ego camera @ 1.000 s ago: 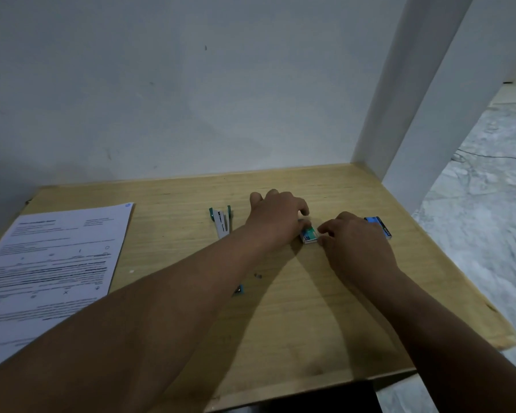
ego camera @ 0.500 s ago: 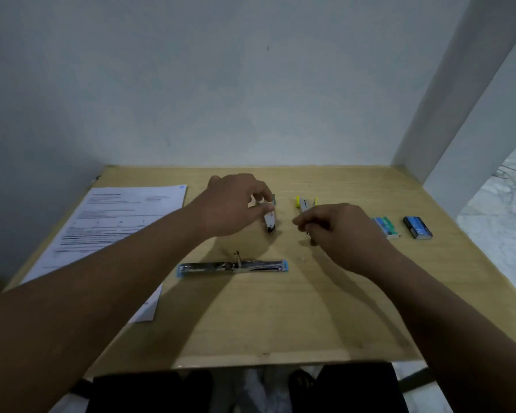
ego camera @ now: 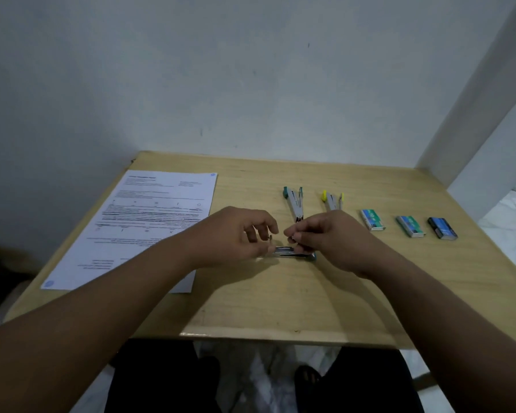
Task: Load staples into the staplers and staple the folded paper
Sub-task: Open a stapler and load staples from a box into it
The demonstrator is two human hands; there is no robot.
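Note:
A blue stapler (ego camera: 292, 253) lies folded open and flat on the wooden table (ego camera: 280, 308), mostly covered by my hands. My left hand (ego camera: 239, 236) grips its left end between thumb and curled fingers. My right hand (ego camera: 325, 238) hovers over the stapler's right half, fingertips pinched on a small pale piece that looks like a strip of staples. Behind my hands lie a green stapler (ego camera: 294, 202) and a yellow stapler (ego camera: 333, 201), both spread open. The printed paper (ego camera: 137, 225) lies flat at the left.
Three staple boxes stand in a row at the right: a green one (ego camera: 373, 219), another green one (ego camera: 410, 226) and a dark blue one (ego camera: 442, 228). A white wall closes the back and a white pillar (ego camera: 474, 114) the right corner.
Both hands came down to the open blue stapler. My left hand left the green stapler and took the blue one's left end. My right hand stays pinched and now sits over it.

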